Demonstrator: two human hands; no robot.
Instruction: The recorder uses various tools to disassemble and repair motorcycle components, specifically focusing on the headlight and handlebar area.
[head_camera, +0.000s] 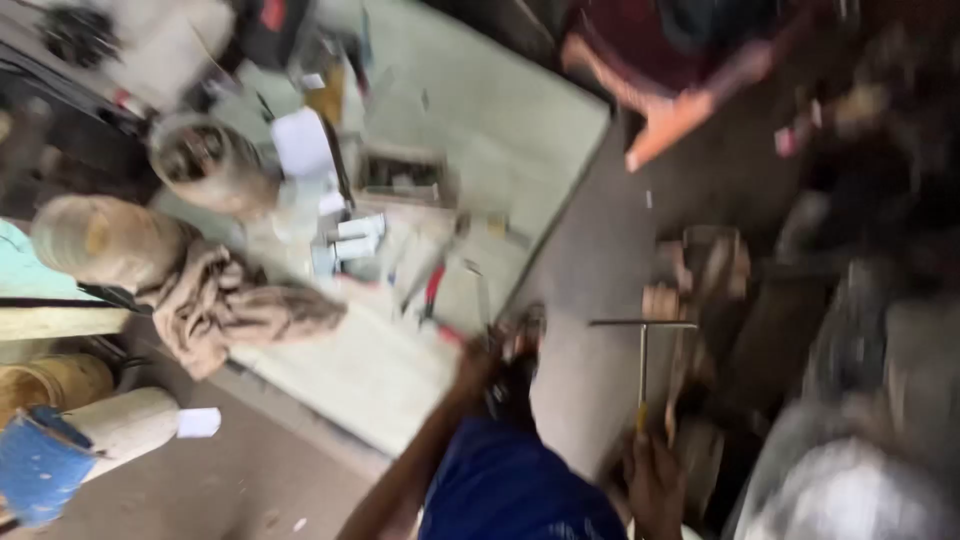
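Observation:
The view is motion-blurred. My right hand (655, 480) sits low in the picture, closed around the lower end of a thin metal T-shaped tool (642, 360) whose crossbar points up over the grey floor. My left hand (492, 358) reaches up to the near edge of the pale green workbench (500, 120), beside a dark object that I cannot make out. Whether it grips anything is lost in the blur. Blue cloth (510, 490) lies between my two arms.
On the bench lie a brown rag (235, 310), red-handled pliers (432, 290), white boxes and two round drum-like parts (200, 160). A blue item (40, 465) and a pale roll (125, 425) rest at lower left. Another person in dark red (660, 60) is at the top.

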